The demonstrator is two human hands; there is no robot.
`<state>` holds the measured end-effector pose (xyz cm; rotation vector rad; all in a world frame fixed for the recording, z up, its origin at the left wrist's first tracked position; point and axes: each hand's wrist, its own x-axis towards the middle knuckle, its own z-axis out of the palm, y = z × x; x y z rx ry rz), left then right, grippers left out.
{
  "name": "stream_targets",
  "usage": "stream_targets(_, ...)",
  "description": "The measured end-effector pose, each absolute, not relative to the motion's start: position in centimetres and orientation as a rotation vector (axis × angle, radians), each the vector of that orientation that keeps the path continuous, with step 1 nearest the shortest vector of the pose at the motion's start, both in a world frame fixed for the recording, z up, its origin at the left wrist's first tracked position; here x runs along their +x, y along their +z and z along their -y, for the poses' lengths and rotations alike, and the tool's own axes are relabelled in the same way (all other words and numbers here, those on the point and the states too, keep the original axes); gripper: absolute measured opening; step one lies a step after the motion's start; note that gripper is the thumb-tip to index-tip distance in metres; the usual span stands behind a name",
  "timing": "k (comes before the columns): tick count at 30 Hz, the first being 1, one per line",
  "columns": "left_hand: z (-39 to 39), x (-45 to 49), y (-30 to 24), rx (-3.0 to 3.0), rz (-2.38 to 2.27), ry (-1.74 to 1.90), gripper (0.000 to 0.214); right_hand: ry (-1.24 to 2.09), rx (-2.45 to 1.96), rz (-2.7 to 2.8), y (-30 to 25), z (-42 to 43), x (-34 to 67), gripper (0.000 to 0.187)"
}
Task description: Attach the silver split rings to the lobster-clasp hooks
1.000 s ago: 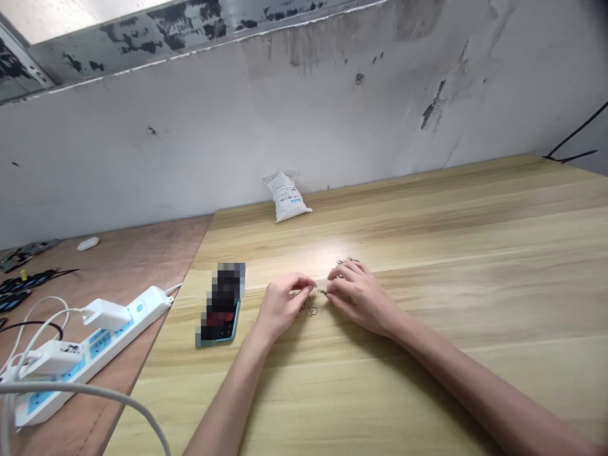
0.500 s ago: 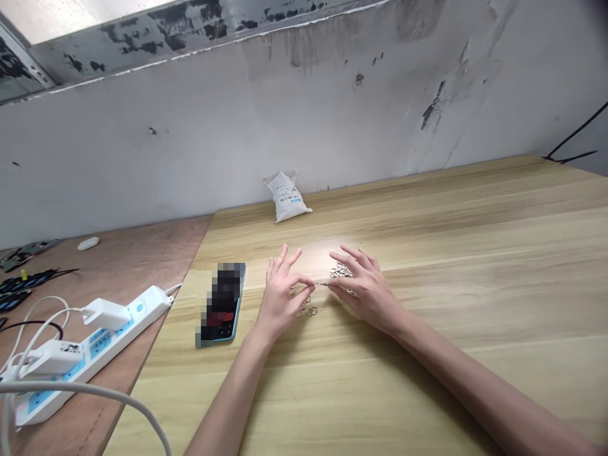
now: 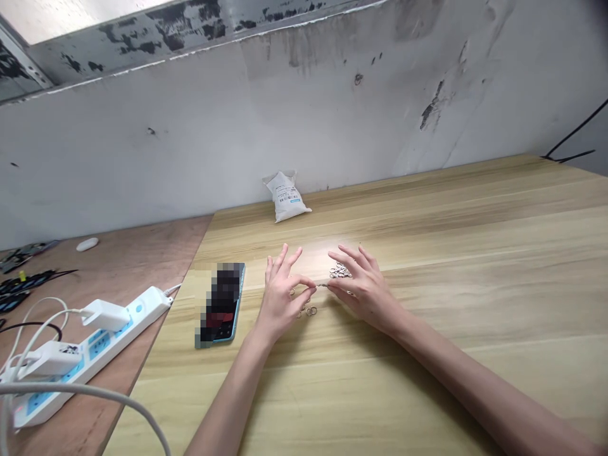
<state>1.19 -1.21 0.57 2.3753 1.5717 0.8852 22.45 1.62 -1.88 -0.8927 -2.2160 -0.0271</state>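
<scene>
My left hand (image 3: 280, 297) and my right hand (image 3: 363, 288) meet over the light wooden table (image 3: 427, 253). Each pinches with thumb and forefinger while the other fingers fan out. Between the two pinches is a tiny metal piece (image 3: 322, 285), too small to name. Several small metal rings (image 3: 308, 310) lie on the table just under my left hand. A small heap of metal clasps (image 3: 339, 272) sits behind the fingers of my right hand.
A phone (image 3: 222, 306) in a blue case lies left of my left hand. A white power strip (image 3: 85, 351) with plugs and cables rests on the darker board at left. A small white bag (image 3: 286, 196) leans by the wall.
One second ago both hands were curled tight around the small parts. Since then the outer fingers have spread out, and the pinches have stayed together.
</scene>
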Motion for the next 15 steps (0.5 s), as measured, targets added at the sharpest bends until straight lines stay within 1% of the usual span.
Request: stream_targets(15,1.30,1.26,0.54,2.389,-1.575,0.896,0.009,-0.027,-0.884,2.225,-2.08,-1.66,22.47,0.016)
